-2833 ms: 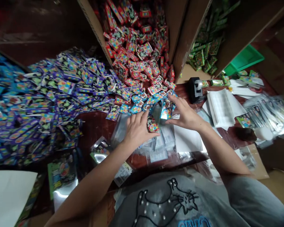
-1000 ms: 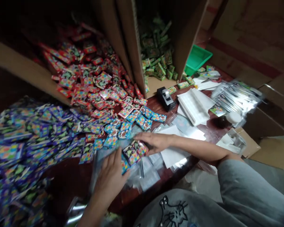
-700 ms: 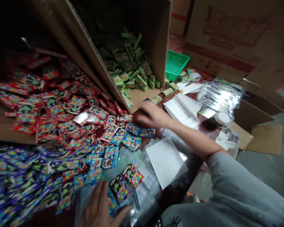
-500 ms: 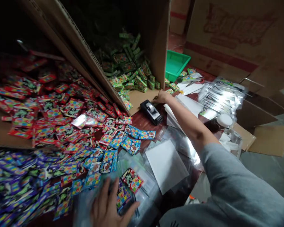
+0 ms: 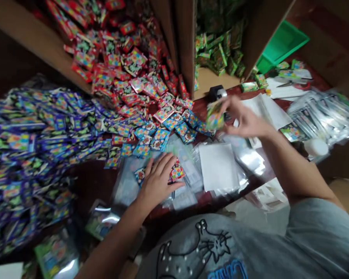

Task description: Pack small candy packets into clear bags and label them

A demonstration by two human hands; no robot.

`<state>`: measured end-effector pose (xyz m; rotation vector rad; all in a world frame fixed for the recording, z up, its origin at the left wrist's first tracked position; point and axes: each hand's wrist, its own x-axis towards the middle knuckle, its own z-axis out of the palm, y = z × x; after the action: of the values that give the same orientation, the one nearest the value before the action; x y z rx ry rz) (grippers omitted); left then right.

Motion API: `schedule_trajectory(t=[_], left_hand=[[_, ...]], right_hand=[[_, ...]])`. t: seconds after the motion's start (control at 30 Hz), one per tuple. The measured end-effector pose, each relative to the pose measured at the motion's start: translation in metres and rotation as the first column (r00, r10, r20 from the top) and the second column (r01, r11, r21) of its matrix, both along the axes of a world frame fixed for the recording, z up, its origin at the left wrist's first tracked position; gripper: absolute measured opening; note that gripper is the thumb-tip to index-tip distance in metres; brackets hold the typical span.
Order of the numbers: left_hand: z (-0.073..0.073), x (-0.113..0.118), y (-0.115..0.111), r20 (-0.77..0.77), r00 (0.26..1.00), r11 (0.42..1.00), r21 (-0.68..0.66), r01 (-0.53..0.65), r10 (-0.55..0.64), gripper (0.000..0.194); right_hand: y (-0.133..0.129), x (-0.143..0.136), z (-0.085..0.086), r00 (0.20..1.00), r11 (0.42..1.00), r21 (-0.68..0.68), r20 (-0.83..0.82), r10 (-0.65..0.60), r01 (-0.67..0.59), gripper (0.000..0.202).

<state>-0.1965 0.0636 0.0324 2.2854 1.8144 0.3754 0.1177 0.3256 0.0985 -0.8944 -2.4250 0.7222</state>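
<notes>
My right hand [image 5: 241, 118] pinches a small green packet [image 5: 214, 115], smeared by motion, above the table near the tape dispenser [image 5: 218, 93]. My left hand [image 5: 159, 178] lies flat with fingers stretched over a red packet [image 5: 178, 171] and a blue packet [image 5: 139, 176], hiding parts of both. Beneath them are clear plastic bags [image 5: 189, 162]. A white paper square [image 5: 218, 166] lies on the bags to the right of my left hand. Several blue packets [image 5: 159, 138] are scattered just beyond it.
Red packets [image 5: 133, 62] spill from a cardboard box at the back. Purple packets [image 5: 52, 128] heap on the left. Green packets [image 5: 221, 58] fill another box [image 5: 215, 79]. At the right are a green basket [image 5: 282, 44], scissors [image 5: 287, 83], filled clear bags [image 5: 322, 116] and a white-lidded jar [image 5: 317, 147].
My right hand has come back from the green packets' box toward me, with a green packet in it. My left hand stays over the packets. The view has turned left and down.
</notes>
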Motion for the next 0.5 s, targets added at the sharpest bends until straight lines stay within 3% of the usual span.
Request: schedule_trajectory(t=[0.03,0.1,0.17,0.23,0.3,0.37,0.43,0.5], left_hand=[[0.007,-0.006,-0.005,-0.019,1.000,1.000,0.005,-0.006,0.006,0.085],[0.021,-0.026,-0.024,-0.058,0.998,1.000,0.014,0.009,-0.008,0.095],[0.034,-0.057,-0.058,-0.077,0.995,0.998,-0.001,0.063,-0.062,0.098],[0.040,-0.089,-0.102,-0.090,0.992,0.996,-0.022,0.083,-0.085,0.093],[0.039,-0.112,-0.149,-0.100,0.988,0.992,-0.070,0.109,-0.116,0.090],[0.033,-0.120,-0.186,-0.108,0.979,0.983,-0.089,0.162,-0.171,0.092],[0.025,-0.115,-0.207,-0.116,0.971,0.975,-0.104,0.197,-0.209,0.101],[0.016,-0.105,-0.210,-0.122,0.964,0.967,-0.120,0.223,-0.238,0.105]], right_hand=[[-0.026,-0.010,-0.011,0.976,0.975,-0.039,-0.028,0.216,-0.217,0.049],[-0.071,-0.032,-0.037,0.910,0.908,-0.059,-0.029,0.413,-0.414,0.046],[-0.096,-0.048,-0.061,0.884,0.884,-0.092,0.048,0.464,-0.459,0.043],[-0.102,-0.054,-0.075,0.869,0.881,-0.110,0.146,0.473,-0.461,0.041],[-0.098,-0.052,-0.078,0.851,0.879,-0.090,0.221,0.476,-0.468,0.040],[-0.093,-0.050,-0.072,0.848,0.882,-0.042,0.257,0.463,-0.469,0.046],[-0.092,-0.056,-0.065,0.859,0.885,0.009,0.243,0.450,-0.466,0.061],[-0.100,-0.074,-0.061,0.859,0.869,0.051,0.191,0.474,-0.491,0.079]])
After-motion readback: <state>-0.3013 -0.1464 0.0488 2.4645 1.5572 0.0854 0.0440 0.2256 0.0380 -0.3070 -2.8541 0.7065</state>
